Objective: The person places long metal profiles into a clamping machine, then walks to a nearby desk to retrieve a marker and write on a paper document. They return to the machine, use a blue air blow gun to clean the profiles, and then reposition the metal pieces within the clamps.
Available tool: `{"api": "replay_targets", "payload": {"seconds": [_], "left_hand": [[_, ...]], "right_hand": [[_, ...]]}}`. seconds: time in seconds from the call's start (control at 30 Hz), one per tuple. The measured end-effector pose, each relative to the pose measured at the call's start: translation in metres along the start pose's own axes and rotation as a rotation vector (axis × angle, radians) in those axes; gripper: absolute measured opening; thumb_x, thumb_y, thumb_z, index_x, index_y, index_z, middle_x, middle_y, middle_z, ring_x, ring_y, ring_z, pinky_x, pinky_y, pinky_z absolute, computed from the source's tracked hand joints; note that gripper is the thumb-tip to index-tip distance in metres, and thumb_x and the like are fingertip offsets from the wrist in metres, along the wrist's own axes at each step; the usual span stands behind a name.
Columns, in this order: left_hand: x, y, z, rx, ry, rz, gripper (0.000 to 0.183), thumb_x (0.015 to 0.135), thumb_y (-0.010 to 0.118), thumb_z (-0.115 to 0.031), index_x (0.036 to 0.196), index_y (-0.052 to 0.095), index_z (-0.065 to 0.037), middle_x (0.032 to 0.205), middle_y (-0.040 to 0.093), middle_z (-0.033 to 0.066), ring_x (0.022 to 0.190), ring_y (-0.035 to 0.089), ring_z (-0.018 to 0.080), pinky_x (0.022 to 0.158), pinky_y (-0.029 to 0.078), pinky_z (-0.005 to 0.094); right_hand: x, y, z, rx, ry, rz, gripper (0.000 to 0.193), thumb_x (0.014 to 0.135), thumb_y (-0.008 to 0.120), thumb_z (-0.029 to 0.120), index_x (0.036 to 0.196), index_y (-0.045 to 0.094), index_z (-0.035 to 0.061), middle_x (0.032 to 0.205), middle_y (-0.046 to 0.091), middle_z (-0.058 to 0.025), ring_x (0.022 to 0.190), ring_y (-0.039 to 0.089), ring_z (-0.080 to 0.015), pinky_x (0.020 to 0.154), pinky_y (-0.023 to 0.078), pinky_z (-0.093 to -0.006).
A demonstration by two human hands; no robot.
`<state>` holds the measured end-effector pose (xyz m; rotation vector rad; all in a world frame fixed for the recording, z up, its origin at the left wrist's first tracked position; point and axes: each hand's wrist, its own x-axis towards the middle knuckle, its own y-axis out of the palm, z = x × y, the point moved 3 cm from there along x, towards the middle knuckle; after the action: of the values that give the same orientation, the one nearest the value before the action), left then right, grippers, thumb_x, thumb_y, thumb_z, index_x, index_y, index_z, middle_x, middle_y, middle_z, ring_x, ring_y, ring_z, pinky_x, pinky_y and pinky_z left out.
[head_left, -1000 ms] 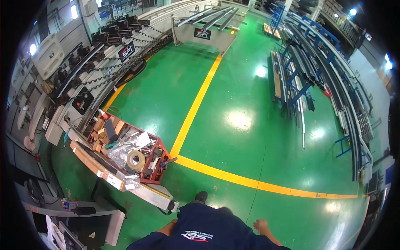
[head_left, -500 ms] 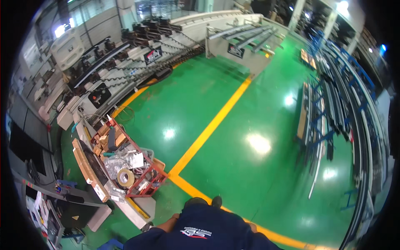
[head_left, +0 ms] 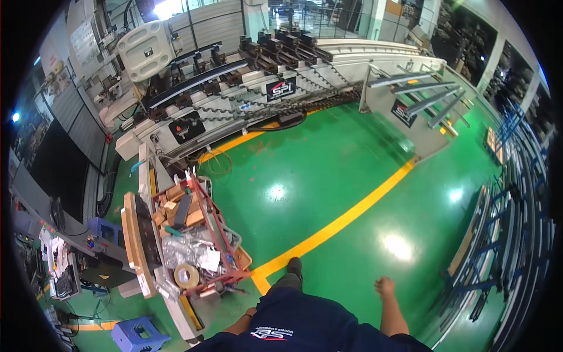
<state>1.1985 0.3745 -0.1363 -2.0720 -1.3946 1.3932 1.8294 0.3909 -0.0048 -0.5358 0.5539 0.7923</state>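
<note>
Right hand [head_left: 385, 286] swung forward, relaxed, empty, left hand [head_left: 251, 311] too hidden to tell, white-lettered navy shirt [head_left: 311, 317]

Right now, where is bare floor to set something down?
Green floor lies mostly bare between the white machine and yellow line, and from that line to the profile rack. Crowded: the red cart, with wood blocks and clear plastic.

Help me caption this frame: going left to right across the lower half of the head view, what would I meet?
Blue stool → roll of tape → left hand, partly hidden by the body → dark shoe → right hand → racked long bars.
</note>
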Motion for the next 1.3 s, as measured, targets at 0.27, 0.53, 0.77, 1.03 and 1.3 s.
{"api": "replay_targets", "payload": {"seconds": [0.27, 0.53, 0.77, 1.03, 1.3], "left_hand": [[0.194, -0.114, -0.087, -0.916, -0.486, 0.057, 0.044, 0.096, 0.061, -0.044, 0.118, 0.071, -0.007, 0.110, 0.073, 0.0149, 0.100, 0.071, 0.0289, 0.080, 0.057, 0.0438], [0.345, -0.258, -0.164, -0.918, -0.402, -0.209, 0.048, 0.095, 0.066, -0.041, 0.124, 0.066, -0.003, 0.098, 0.073, 0.0087, 0.081, 0.072, 0.0210, 0.063, 0.055, 0.0354], [0.399, -0.272, -0.171, -0.522, -0.578, 0.010, 0.039, 0.093, 0.067, -0.036, 0.112, 0.070, -0.002, 0.093, 0.074, 0.0086, 0.074, 0.071, 0.0211, 0.060, 0.055, 0.0379], [0.489, -0.347, -0.223, -0.831, -0.570, -0.380, 0.043, 0.095, 0.062, -0.039, 0.115, 0.072, -0.002, 0.086, 0.071, 0.0104, 0.066, 0.061, 0.0224, 0.072, 0.053, 0.0363], [0.636, -0.432, -0.171, -0.349, -0.550, -0.482, 0.036, 0.099, 0.055, -0.038, 0.116, 0.073, -0.012, 0.118, 0.072, 0.0148, 0.115, 0.065, 0.0358, 0.099, 0.050, 0.0428]], "right_hand": [[0.041, 0.147, 0.075, -0.184, 0.278, 0.286, 0.029, 0.100, 0.059, 0.025, 0.121, 0.060, 0.0039, 0.088, 0.070, -0.0125, 0.069, 0.065, -0.0205, 0.058, 0.050, -0.0352], [0.179, 0.243, 0.184, -0.598, 0.159, 0.481, 0.024, 0.102, 0.055, 0.017, 0.121, 0.058, 0.0024, 0.078, 0.066, -0.0112, 0.060, 0.062, -0.0194, 0.053, 0.049, -0.0361], [0.368, 0.379, 0.332, -0.370, 0.105, 0.523, 0.022, 0.102, 0.054, 0.019, 0.116, 0.059, 0.0025, 0.080, 0.067, -0.0131, 0.062, 0.064, -0.0236, 0.055, 0.051, -0.0386], [0.465, 0.690, 0.570, -0.547, -0.019, 0.589, 0.034, 0.094, 0.066, 0.026, 0.120, 0.060, 0.0043, 0.103, 0.072, -0.0147, 0.086, 0.069, -0.0271, 0.072, 0.055, -0.0437], [0.390, 0.972, 0.708, -0.480, -0.285, 0.816, 0.040, 0.097, 0.065, 0.031, 0.127, 0.062, 0.0057, 0.104, 0.074, -0.0110, 0.087, 0.070, -0.0210, 0.073, 0.054, -0.0359]]}}
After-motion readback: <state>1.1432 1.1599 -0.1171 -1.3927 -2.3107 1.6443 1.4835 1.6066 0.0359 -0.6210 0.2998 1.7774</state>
